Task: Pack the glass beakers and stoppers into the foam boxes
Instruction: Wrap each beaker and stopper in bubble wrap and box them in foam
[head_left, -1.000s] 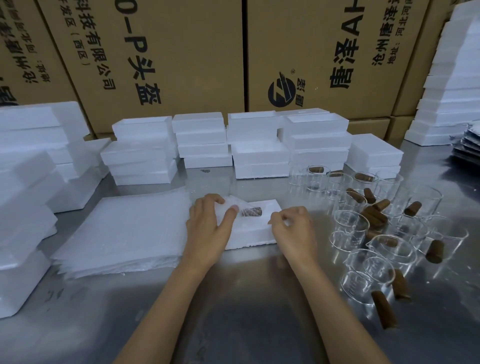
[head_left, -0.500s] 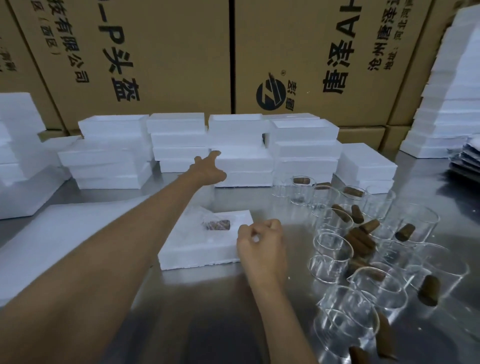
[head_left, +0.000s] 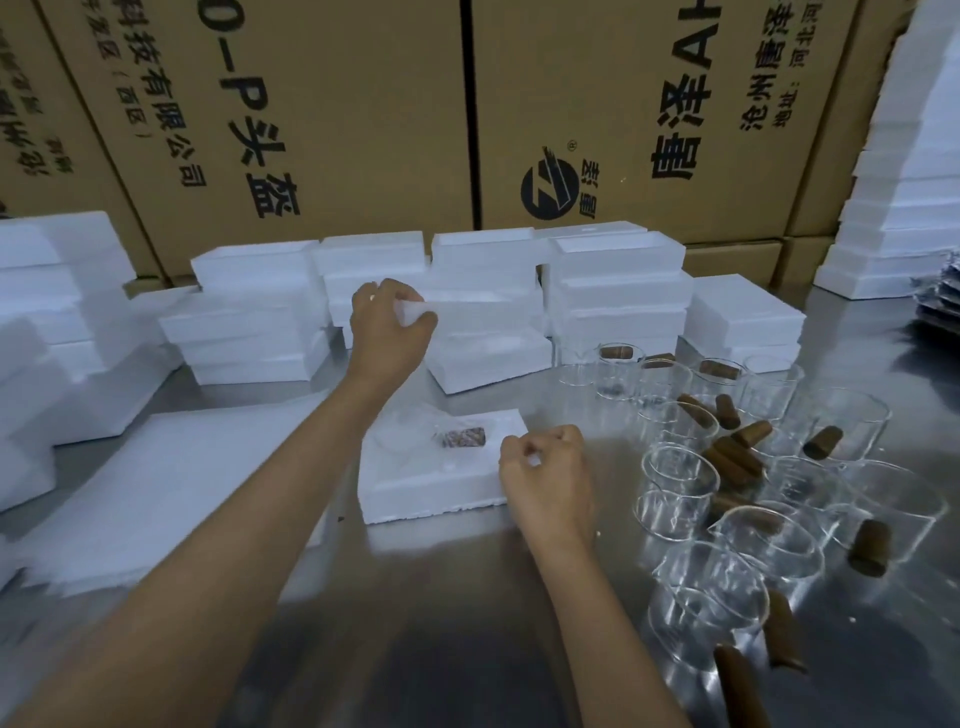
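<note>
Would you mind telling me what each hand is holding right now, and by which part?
The left hand grips a foam lid at its near left corner. The right hand is curled beside the foam box; whether it pinches anything cannot be told.

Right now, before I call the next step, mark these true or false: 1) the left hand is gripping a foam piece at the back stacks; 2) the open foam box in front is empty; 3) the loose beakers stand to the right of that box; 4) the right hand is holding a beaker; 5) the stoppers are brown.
1) True: the left hand grips a white foam piece at the foam stacks.
2) False: the open foam box already holds a stopper under clear glass.
3) True: the beakers stand right of it.
4) False: the right hand is curled at the box's right edge, off any beaker.
5) True: the loose stoppers are brown.
</note>
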